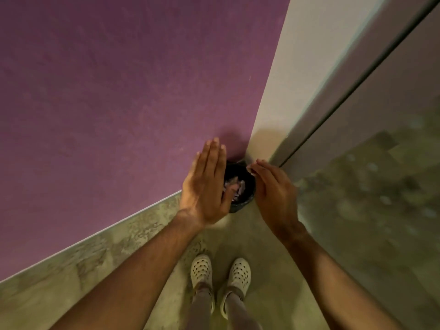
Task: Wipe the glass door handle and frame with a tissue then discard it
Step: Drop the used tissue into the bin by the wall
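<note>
Left hand (205, 184): fingers straight, pressed together, flat, holding nothing, above left rim of bin. Right hand (273, 189): fingers loosely bent, relaxed, tips over right rim, holding nothing. Small black bin (240, 186) on floor between hands, in corner where purple wall (119, 103) meets pale wall (281, 79). Crumpled tissue (234, 184) lies inside bin. Glass door (381, 163) at right. Mottled floor (262, 234), feet in pale clogs (239, 273) below.
</note>
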Demonstrator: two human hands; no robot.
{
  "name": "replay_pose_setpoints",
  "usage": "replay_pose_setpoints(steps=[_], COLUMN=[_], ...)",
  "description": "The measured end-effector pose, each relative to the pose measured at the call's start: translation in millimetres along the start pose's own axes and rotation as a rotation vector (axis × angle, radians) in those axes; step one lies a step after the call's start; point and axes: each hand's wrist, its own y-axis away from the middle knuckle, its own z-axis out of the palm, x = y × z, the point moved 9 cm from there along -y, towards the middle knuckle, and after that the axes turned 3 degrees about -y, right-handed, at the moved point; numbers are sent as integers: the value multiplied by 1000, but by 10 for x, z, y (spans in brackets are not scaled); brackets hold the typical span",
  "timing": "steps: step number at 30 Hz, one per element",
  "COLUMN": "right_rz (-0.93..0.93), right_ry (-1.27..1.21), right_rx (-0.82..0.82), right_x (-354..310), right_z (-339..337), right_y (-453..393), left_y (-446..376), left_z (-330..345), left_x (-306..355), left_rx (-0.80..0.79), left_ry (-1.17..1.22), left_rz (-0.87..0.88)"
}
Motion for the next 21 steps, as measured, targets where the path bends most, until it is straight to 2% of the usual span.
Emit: replay_pose_setpoints(steps=[4,8,10,12,14,16,21], right_rz=[8,-47,-20,39,114,179,196], right_ry=[-24,-70,-73,-43,18,65,114], right_rx=[-4,130,129,10,-176,-272,-200], right_x=[389,584,679,814,965,1080,1082], right_z=[501,795,1015,1358,1725,1904,1775], right_y=[30,65,86,81,122,182,158], left_y=[16,112,199,263,288,286,238], left_z=[614,1066,1294,1503,1642,1721,1754], left_x=[-188,-364,-445,-522,-574,-613,-686], left_rx=[-69,-80,-115,-152,-172,-191,-236], left_ry=[51,90,101,96,109,120,141], left_rz=[-22,-34,-36,-40,-33,-26,-21])
